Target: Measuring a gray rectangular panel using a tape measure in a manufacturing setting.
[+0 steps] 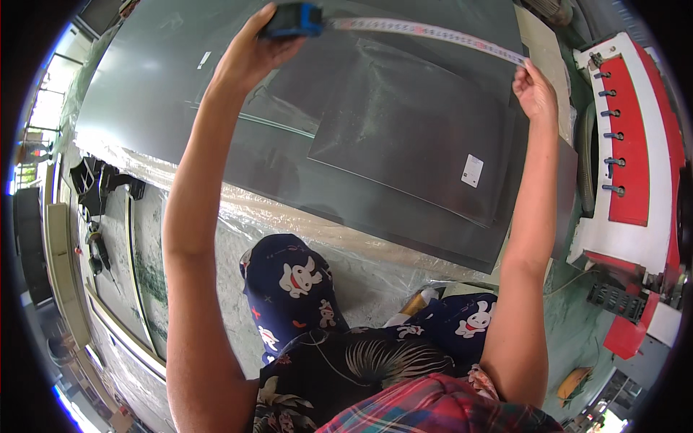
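Spanning above dark sheet stack (pixel 271 160) toward right edge: tape measure (pixel 290 20); left hand (pixel 249 52) wrapped round case (pixel 307 19), right hand (pixel 537 90) pinching end of blade (pixel 433 32). Case probably light, hard; blade likely springy, best held at tip.

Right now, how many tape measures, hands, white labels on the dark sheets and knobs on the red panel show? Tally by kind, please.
Tape measure: 1
Hands: 2
White labels: 2
Knobs: 6
Total: 11
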`<state>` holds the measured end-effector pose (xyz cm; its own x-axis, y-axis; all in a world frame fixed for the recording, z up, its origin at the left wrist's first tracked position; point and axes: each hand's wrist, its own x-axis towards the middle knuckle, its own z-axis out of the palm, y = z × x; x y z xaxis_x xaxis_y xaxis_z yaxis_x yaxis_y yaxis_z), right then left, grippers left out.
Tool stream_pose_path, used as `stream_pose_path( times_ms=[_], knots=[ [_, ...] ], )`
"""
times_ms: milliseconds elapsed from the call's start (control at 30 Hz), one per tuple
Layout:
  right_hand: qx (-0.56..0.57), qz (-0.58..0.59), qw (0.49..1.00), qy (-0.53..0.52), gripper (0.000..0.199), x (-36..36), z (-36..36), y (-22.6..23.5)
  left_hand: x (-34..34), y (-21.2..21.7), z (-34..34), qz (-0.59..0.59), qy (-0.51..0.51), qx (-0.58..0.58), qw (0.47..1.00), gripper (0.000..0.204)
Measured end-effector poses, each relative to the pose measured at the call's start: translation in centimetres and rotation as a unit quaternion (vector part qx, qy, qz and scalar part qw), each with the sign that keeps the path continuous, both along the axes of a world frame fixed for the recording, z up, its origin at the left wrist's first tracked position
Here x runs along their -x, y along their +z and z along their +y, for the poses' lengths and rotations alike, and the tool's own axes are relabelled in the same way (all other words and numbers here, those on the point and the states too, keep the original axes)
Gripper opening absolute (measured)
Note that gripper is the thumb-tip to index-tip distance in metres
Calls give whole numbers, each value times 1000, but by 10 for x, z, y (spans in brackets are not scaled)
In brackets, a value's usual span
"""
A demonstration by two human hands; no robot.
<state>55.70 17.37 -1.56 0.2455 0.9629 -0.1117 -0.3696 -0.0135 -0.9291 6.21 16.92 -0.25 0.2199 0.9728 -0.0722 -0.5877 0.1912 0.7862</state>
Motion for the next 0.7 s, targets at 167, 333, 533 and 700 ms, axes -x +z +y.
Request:
stream_pose_path(
  times_ms=[167,333,533,700],
  knots=[
    [27,-18,990,138,15,91,33,0,44,-25,-132,59,19,-40,997,71],
    [49,-82,969,230,11,168,64,-20,40,-79,-219,65,23,45,997,83],
    [93,-279,930,218,15,228,86,-48,37,-108,-248,137,23,113,984,83],
    [50,-383,893,230,12,243,95,-75,26,-107,-245,168,21,94,981,88]
  ],
)
